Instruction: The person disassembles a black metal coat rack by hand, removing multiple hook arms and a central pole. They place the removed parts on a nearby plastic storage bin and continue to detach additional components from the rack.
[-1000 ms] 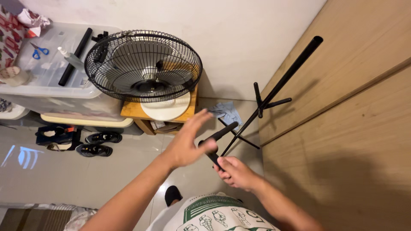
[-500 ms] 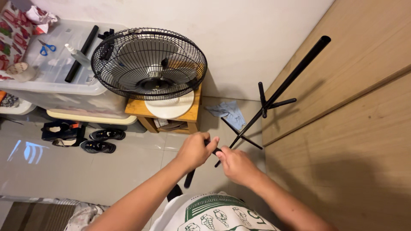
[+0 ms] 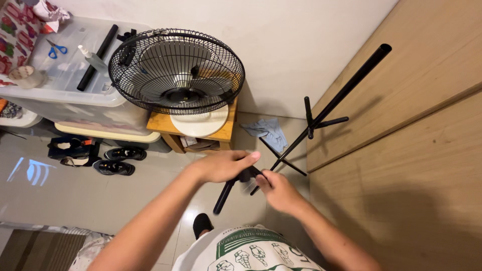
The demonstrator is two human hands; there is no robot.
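I see a cream wall (image 3: 296,45), glossy tiled floor (image 3: 100,195) (light reflecting), wooden wardrobe panels (image 3: 416,150), and a small wooden stool (image 3: 165,125).

From my feed, packaging shows only at the far left. A clear plastic bin (image 3: 60,100) with a flat translucent lid stands by the wall, and a cream-lidded box (image 3: 100,134) lies under its near edge. At the top left corner a red-and-white patterned bag (image 3: 12,37) leans beside the bin (print too small to make out), with a crumpled red-and-white wrapper (image 3: 47,11) above it. A small clear spray bottle (image 3: 93,59) lies on the lid; any label on it is unclear. I see no signs or screens.
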